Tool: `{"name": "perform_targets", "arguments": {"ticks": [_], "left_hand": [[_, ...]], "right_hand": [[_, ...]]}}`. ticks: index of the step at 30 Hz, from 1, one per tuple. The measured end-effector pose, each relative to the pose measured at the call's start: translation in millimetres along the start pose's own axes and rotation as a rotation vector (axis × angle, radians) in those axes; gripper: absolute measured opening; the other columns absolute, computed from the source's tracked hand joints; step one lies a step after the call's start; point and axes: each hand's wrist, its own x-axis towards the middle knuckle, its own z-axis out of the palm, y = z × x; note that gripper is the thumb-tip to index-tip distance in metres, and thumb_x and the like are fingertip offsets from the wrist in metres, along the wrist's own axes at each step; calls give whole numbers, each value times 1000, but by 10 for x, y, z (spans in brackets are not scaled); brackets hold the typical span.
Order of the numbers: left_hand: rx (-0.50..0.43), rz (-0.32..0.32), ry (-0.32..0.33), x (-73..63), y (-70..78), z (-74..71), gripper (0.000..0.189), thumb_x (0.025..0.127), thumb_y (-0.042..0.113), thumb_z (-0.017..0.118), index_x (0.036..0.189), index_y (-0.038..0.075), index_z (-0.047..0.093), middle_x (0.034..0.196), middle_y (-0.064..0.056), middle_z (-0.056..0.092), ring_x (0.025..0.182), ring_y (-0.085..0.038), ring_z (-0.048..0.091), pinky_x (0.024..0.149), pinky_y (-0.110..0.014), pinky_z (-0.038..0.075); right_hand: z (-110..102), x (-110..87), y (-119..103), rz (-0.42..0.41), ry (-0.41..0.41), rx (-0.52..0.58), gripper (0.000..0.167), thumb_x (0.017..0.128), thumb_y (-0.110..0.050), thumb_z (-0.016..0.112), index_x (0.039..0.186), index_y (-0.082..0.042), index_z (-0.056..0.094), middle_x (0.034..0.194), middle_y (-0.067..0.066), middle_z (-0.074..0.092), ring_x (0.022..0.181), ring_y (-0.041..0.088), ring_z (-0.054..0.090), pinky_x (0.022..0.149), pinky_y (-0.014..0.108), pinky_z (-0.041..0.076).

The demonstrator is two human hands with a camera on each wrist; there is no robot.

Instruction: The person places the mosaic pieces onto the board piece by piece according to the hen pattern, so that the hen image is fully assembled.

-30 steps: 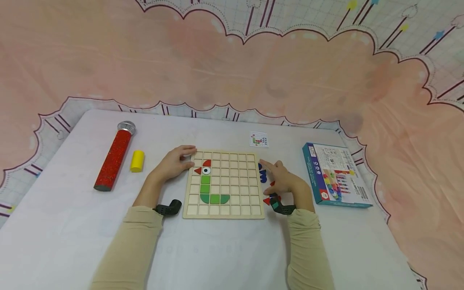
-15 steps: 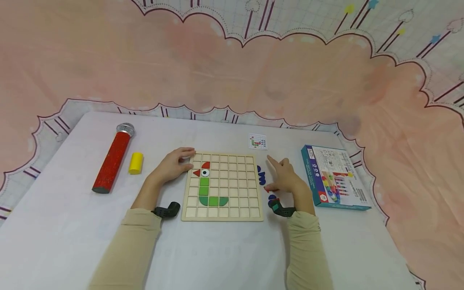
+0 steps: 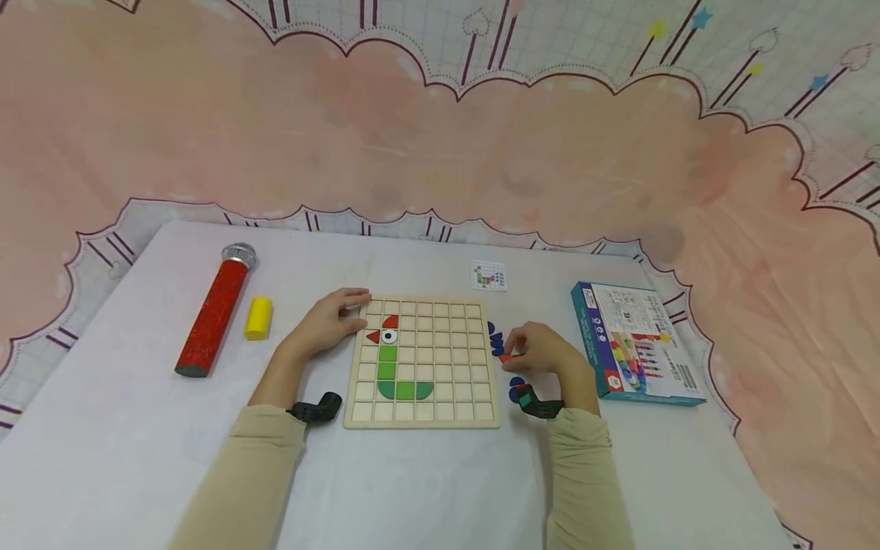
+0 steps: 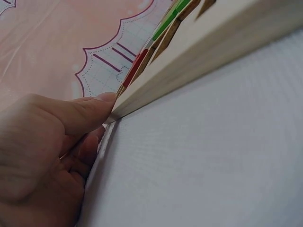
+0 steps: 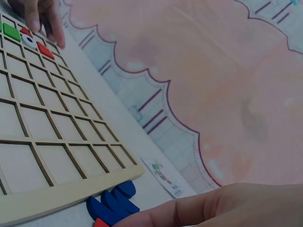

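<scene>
My left hand (image 3: 331,322) rests at the far left corner of a wooden grid board (image 3: 440,419), fingertips and thumb touching its edge. Its fingers (image 4: 85,113) show at the board's corner in the left wrist view. Right of the board, my right hand (image 3: 543,350) pinches a small red piece (image 3: 507,357) between thumb and fingertips. That red piece (image 5: 100,222) is partly cut off in the right wrist view. Blue rounded pieces (image 5: 111,203) lie close by along the board's edge. Green pieces (image 3: 387,370), red pieces (image 3: 390,321) and a round eye piece (image 3: 389,336) sit in the grid's left columns.
A small picture card (image 3: 489,276) lies beyond the board. To the right is a flat printed box (image 3: 635,344). At left are a red microphone (image 3: 213,317) and a yellow cylinder (image 3: 258,318). More blue and red pieces (image 3: 516,386) lie by my right wrist.
My right hand's extended index finger has folded in, and its fingertips have come together on the red piece. My left hand stays at the board's corner.
</scene>
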Motion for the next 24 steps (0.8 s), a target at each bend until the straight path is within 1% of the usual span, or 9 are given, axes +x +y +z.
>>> {"name": "perform_targets", "arguments": {"ticks": [2, 5, 8, 12, 14, 16, 18, 21, 24], "left_hand": [[1, 1, 3, -2, -3, -8, 53, 91, 14, 63, 140, 7, 46, 151, -10, 36, 128, -36, 43, 109, -51, 34], [-3, 8, 8, -4, 0, -12, 52, 91, 13, 63, 140, 7, 47, 150, -10, 37, 128, -36, 43, 109, -51, 34], [-20, 25, 6, 6, 19, -2, 52, 91, 12, 63, 140, 5, 47, 150, -10, 37, 129, -36, 43, 108, -51, 35], [-36, 51, 8, 46, 45, 32, 52, 91, 11, 63, 139, 4, 47, 150, -11, 38, 129, -36, 42, 108, -51, 36], [-40, 52, 8, 64, 51, 52, 52, 91, 12, 63, 139, 5, 47, 149, -10, 38, 129, -37, 43, 108, -51, 36], [-37, 50, 8, 76, 51, 73, 51, 91, 12, 63, 139, 6, 47, 149, -10, 38, 128, -37, 44, 108, -51, 36], [-32, 47, 8, 77, 43, 85, 52, 91, 13, 63, 139, 6, 47, 149, -10, 39, 127, -37, 45, 107, -51, 37], [-21, 43, 19, 45, 12, 76, 51, 90, 13, 64, 139, 6, 48, 148, -10, 40, 125, -36, 46, 106, -51, 38], [-11, 45, 34, -15, -24, 40, 51, 89, 12, 64, 137, 4, 50, 147, -12, 42, 123, -36, 47, 105, -51, 39]], "right_hand": [[2, 3, -32, 2, -9, 15, 16, 77, -22, 79, 85, -13, 68, 80, 3, 60, 76, 18, 52, 66, 27, 45], [-1, -9, -70, 13, -14, 35, 14, 77, -19, 79, 82, -12, 68, 73, 1, 60, 69, 16, 53, 62, 25, 44], [-18, -37, -89, 29, -10, 59, 13, 78, -18, 78, 81, -12, 68, 70, 2, 60, 66, 16, 53, 61, 24, 45], [-56, -77, -82, 28, -3, 81, 11, 79, -16, 77, 81, -11, 67, 69, 3, 60, 64, 16, 54, 60, 25, 46], [-70, -91, -75, 12, -7, 79, 10, 81, -16, 75, 84, -11, 67, 70, 2, 59, 65, 16, 54, 60, 25, 46], [-72, -95, -69, -4, -7, 76, 9, 83, -16, 73, 90, -13, 69, 72, 2, 57, 67, 17, 53, 60, 25, 45], [-66, -90, -74, -21, 3, 67, 11, 86, -15, 70, 97, -15, 71, 74, 2, 55, 70, 17, 51, 61, 26, 43], [-46, -67, -127, -73, 39, 57, 17, 87, -13, 66, 102, -17, 72, 78, 2, 53, 76, 18, 49, 64, 27, 41], [-19, -45, -228, -159, 75, 77, 16, 88, -11, 65, 102, -16, 71, 80, 1, 55, 78, 17, 49, 67, 28, 43]]}}
